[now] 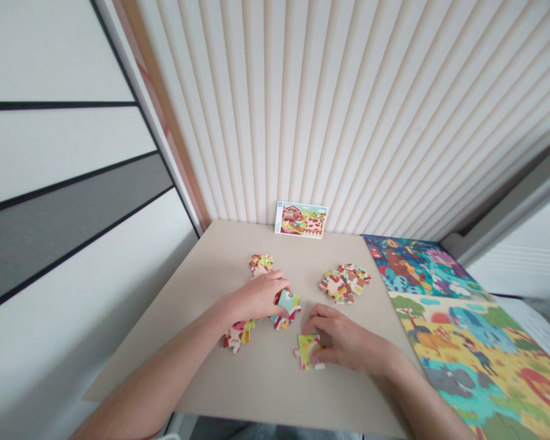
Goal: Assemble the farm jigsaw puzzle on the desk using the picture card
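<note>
Currently, my left hand [259,297] closes its fingers narrowly on a jigsaw piece [288,300] mid-bench [201,263]; my right hand [346,338] grips joined pieces [306,351] at six o'clock, a loose pile [345,283] at two o'clock.

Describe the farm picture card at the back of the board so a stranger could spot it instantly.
At the far edge of the beige board, against the ribbed cream wall, sits a small picture card. It shows a red barn and farm scene. Unlike the loose puzzle pieces in front of it, it is one whole white-bordered rectangle.
</note>
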A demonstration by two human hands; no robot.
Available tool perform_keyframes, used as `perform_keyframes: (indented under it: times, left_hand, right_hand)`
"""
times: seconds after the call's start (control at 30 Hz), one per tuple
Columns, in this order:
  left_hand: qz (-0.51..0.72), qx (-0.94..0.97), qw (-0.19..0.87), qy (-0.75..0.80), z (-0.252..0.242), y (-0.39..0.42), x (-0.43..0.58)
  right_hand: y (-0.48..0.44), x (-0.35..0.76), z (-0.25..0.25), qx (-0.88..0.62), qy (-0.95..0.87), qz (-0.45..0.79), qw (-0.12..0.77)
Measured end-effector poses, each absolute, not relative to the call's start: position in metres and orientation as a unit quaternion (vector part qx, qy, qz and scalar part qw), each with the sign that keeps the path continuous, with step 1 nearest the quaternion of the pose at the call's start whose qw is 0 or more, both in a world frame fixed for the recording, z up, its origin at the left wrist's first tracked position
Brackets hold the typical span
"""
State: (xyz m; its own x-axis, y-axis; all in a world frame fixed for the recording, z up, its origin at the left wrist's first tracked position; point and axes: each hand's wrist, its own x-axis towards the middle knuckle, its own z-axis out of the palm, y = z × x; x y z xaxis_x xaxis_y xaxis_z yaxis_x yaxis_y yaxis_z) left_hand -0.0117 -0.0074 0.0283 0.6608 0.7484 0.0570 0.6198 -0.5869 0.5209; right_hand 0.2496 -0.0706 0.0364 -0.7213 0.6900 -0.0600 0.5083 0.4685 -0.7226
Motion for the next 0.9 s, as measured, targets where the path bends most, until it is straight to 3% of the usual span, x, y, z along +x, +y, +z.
perform_keyframes:
  times: [0.1, 0.27, 0.4, 0.63, 0.77, 0.9]
  left_hand:
    - [0.187, 0.85, 0.296, 0.393, 0.03, -0.006, -0.01]
    - [0.222, 0.743, 0.517, 0.362, 0.026, -0.01, -0.004]
    - [0.217, 0.707, 0.588, 0.327, 0.026, -0.015, 0.001]
    - [0.211, 0.859, 0.272, 0.379, 0.04, -0.005, -0.019]
    - [0.122, 0.899, 0.217, 0.36, 0.037, -0.003, -0.027]
    - [0.085, 0.917, 0.184, 0.344, 0.029, -0.006, -0.022]
  right_hand:
    - [-0.07, 0.249, 0.03, -0.383, -0.81, 0.422, 0.14]
    - [-0.058, 0.247, 0.015, -0.459, -0.735, 0.414, 0.278]
    - [-0.052, 0.247, 0.02, -0.47, -0.75, 0.373, 0.28]
    - [-0.038, 0.282, 0.021, -0.575, -0.749, 0.138, 0.298]
    - [-0.027, 0.307, 0.009, -0.638, -0.718, -0.029, 0.278]
    - [-0.028, 0.303, 0.009, -0.617, -0.729, -0.052, 0.292]
